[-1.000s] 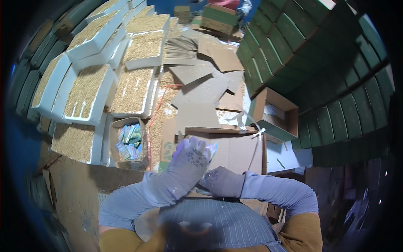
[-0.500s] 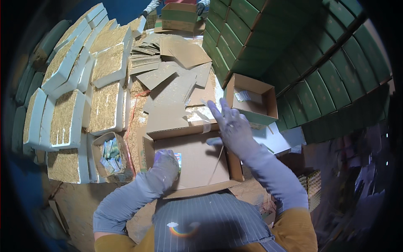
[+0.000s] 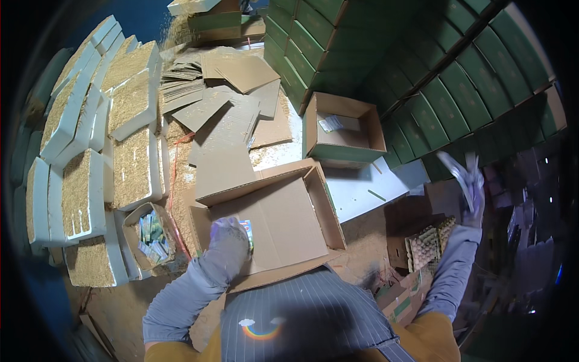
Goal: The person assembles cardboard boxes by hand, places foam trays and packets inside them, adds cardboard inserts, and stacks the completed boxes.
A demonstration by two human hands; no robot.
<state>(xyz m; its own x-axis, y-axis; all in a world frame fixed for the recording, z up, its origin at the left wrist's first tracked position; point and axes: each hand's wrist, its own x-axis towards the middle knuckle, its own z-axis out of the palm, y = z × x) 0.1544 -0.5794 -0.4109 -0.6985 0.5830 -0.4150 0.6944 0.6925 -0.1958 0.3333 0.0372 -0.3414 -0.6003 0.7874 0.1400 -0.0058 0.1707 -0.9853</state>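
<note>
In front of my apron stands an open brown cardboard box (image 3: 283, 226). My left hand (image 3: 229, 238), in a pale glove, is closed inside its left end. A colourful printed card (image 3: 248, 234) sticks out from under those fingers; how many cards the hand holds is hidden. Far to the right, away from the box, my gloved right hand (image 3: 473, 190) is raised with its fingers spread and partly blurred. Nothing in it can be made out.
At left are white foam trays (image 3: 132, 172) filled with sawdust-like material. A small carton (image 3: 129, 235) holds several colourful packets. Flat cardboard sheets (image 3: 220, 127) lie beyond the box. A green-sided box (image 3: 347, 151) and stacked green boxes (image 3: 458, 123) stand right. Egg trays (image 3: 422, 247) sit lower right.
My right hand has swung from above the box out to the far right. The box has turned slightly. My left hand stays at its left end. A sawdust-filled tray now tips at the back.
</note>
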